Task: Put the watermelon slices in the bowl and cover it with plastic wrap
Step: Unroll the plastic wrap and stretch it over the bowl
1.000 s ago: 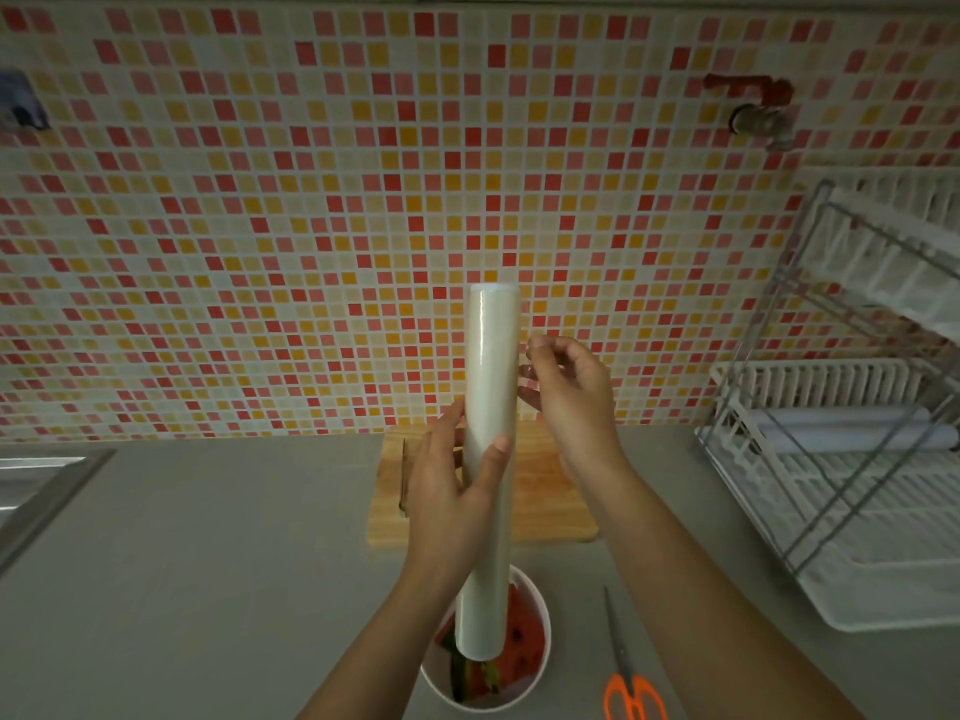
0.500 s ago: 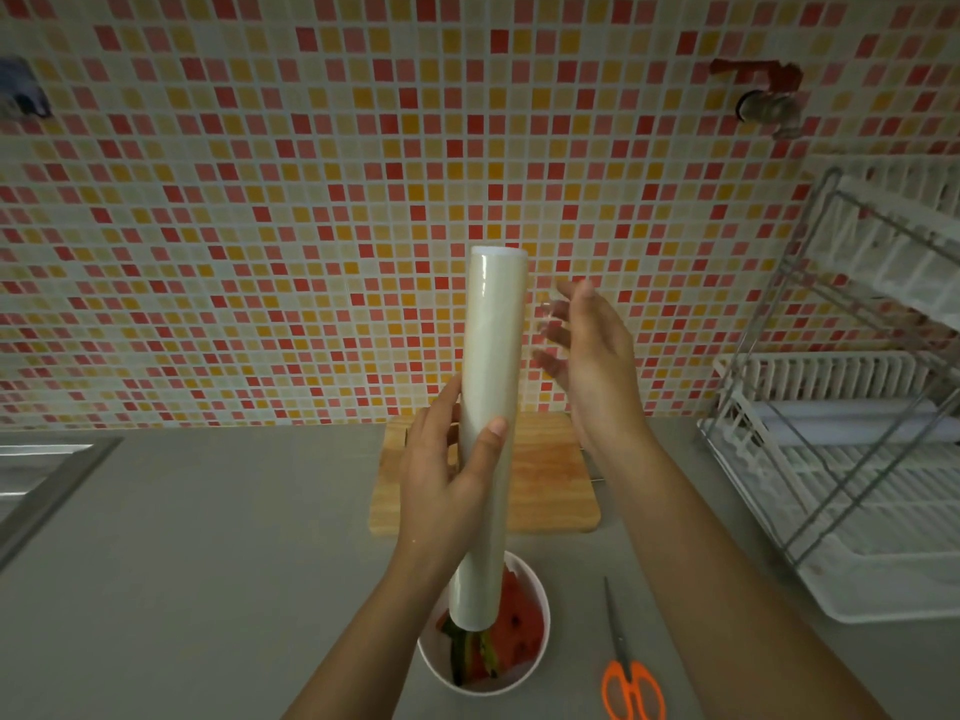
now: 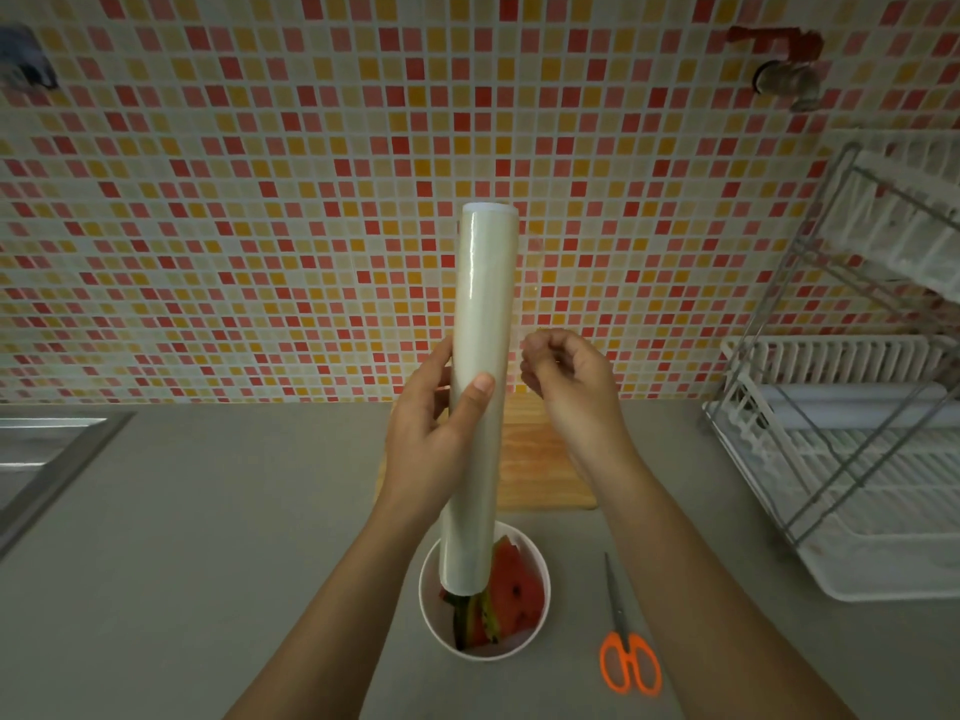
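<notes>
The left hand (image 3: 441, 449) grips a long, pale roll of clear plastic wrap (image 3: 485, 314) about its middle. The thumb lies across the front and the fingers (image 3: 439, 363) curl round the far side. The roll stands nearly upright above the round white bowl (image 3: 542, 569), with its lower end hanging over the bowl's left half. The red, green-rinded watermelon slices (image 3: 517, 589) lie inside the bowl, packed on edge.

The right hand (image 3: 574, 392) is raised above and beyond the bowl, just right of the roll and not touching its body. Its fingers (image 3: 540, 350) are curled with the tips drawn close together. They may be pinching a loose edge of film, but the clear film is too faint to tell.

The bowl sits on the grey table (image 3: 234, 537). Orange-handled scissors (image 3: 626, 652) lie flat just right of the bowl. A light wooden cutting board (image 3: 545, 459) lies just beyond it. A white wire dish rack (image 3: 857, 459) stands well to the bowl's right.
</notes>
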`<state>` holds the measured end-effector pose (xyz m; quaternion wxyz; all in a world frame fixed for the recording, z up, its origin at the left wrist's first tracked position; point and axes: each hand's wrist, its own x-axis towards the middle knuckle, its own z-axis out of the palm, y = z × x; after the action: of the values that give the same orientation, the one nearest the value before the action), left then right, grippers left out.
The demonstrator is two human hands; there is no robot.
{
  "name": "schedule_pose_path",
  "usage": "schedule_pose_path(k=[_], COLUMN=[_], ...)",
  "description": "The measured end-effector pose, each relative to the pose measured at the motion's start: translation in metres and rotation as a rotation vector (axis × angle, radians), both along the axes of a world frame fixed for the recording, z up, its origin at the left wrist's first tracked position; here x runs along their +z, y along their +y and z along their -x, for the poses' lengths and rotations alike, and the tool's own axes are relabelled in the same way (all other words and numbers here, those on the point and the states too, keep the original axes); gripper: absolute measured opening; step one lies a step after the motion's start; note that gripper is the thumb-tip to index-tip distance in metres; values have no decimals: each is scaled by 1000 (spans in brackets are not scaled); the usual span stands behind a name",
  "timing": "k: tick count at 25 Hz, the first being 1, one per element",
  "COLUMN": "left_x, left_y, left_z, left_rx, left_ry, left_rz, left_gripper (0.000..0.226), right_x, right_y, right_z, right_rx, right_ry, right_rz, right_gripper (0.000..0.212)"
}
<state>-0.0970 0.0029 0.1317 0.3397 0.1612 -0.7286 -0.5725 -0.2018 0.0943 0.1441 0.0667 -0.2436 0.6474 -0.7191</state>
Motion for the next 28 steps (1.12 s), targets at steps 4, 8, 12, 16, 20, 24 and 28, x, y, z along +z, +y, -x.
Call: schedule_pose_path(k=[4, 8, 12, 16, 20, 24, 28], left_x=[0, 2, 5, 10, 13, 17, 18], left_y=[-2, -5, -5, -10, -11, -14, -17], left_z=[3, 6, 9, 13, 15, 15, 15], left_rx=[11, -1, -16, -14, -27, -8, -38], left_ry=[-22, -23, -13, 25, 42, 69, 79], left_rz=[-6, -14, 8, 2, 7, -8, -37], left_gripper=[61, 56, 52, 51, 47, 51, 52], right_x=[-10, -7, -12, -23, -30, -42, -49], right_y=[5, 7, 14, 19, 21, 24, 23], right_z=[-7, 0, -3, -10, -4, -13, -8], right_rx=[108, 13, 65, 184, 55, 218, 159], right_ry=[-25, 77, -5, 67, 139, 109, 187], right_rz=[-55, -166, -129, -241, -225, -274, -297], right_gripper=[31, 11, 14, 14, 12, 18, 11])
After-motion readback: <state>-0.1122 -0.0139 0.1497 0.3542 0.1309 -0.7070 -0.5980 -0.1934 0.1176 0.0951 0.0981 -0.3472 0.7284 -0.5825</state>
